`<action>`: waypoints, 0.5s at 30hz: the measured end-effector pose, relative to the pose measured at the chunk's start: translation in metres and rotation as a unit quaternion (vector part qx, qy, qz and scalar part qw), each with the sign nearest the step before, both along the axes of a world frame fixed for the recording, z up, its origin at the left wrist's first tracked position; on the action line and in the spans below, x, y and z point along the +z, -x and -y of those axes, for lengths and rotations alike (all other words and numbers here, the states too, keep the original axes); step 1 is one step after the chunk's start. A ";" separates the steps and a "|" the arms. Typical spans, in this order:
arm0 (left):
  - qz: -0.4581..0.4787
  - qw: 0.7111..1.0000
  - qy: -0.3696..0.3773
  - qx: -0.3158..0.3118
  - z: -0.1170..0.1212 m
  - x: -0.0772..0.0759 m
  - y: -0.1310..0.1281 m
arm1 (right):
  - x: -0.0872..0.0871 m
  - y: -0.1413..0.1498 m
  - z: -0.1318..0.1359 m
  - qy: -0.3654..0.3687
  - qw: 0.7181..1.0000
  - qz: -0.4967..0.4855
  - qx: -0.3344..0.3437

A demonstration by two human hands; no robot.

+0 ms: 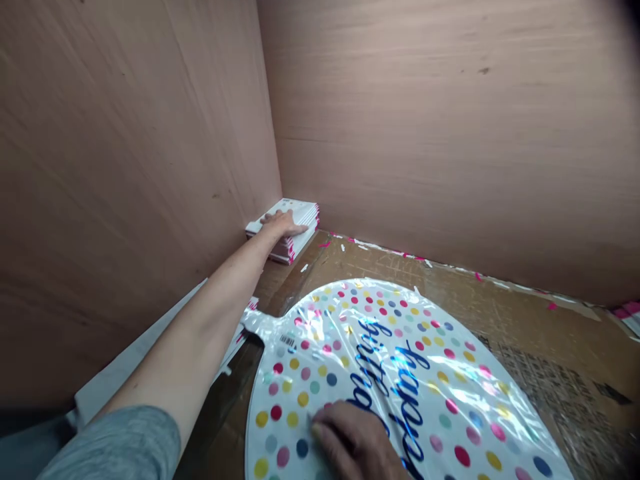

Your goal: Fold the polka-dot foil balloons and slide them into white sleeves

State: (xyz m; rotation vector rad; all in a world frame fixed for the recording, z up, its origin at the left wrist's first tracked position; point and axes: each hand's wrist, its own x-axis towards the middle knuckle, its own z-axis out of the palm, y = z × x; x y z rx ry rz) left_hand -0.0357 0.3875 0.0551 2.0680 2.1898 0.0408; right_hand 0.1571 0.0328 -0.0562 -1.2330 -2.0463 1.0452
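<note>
My left hand (pixel 283 223) reaches to the back corner and lies with fingers spread on a stack of folded white packages (pixel 304 212) with pink edges. In front of me lies a flat round foil balloon (pixel 320 363), white with coloured dots and blue "happy birthday" lettering. Its narrow neck points left, with a barcode beside it. My right hand (pixel 357 440) is at the bottom of the view over the balloon, its fingers curled. Whether anything is between those fingers is hidden.
Plywood walls (pixel 425 120) rise at the left and back. Brown cardboard (pixel 565 373) covers the base, with pink and white scraps (pixel 420 258) along the back edge. More white sheets (pixel 150 340) lie under my left arm. A pink-and-white item (pixel 631 317) sits at the far right.
</note>
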 end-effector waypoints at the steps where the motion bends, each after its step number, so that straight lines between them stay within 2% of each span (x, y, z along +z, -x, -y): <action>1: -0.001 1.000 -0.008 -0.005 0.011 0.006 -0.003 | 0.012 -0.002 0.001 0.012 1.000 -0.012 -0.003; 3: -0.002 0.995 -0.086 -0.048 0.047 0.016 -0.006 | 0.029 -0.004 -0.002 0.027 1.000 0.004 0.007; 4: 0.004 0.987 -0.139 -0.074 0.074 0.019 -0.006 | 0.035 -0.003 -0.008 0.019 0.999 0.033 0.015; 6: 0.029 0.975 -0.188 -0.115 0.144 0.015 -0.002 | 0.043 0.007 -0.023 -0.025 0.993 0.111 0.018; 7: 0.043 0.977 -0.183 -0.099 0.186 0.008 0.001 | 0.045 0.016 -0.033 -0.060 0.987 0.151 0.007; 9: 0.054 0.989 -0.133 -0.037 0.272 -0.018 0.006 | 0.049 0.041 -0.052 -0.116 0.966 0.227 -0.029; 10: 0.065 0.990 -0.125 -0.026 0.313 -0.035 0.006 | 0.050 0.057 -0.061 -0.130 0.955 0.265 -0.041; 11: 0.082 0.987 -0.131 -0.047 0.348 -0.053 0.004 | 0.052 0.074 -0.069 -0.136 0.944 0.297 -0.045; 13: 0.126 0.968 -0.179 -0.123 0.401 -0.087 -0.008 | 0.054 0.108 -0.080 -0.134 0.930 0.340 -0.037; 15: 0.142 0.956 -0.199 -0.165 0.429 -0.113 -0.025 | 0.056 0.136 -0.086 -0.132 0.926 0.354 -0.019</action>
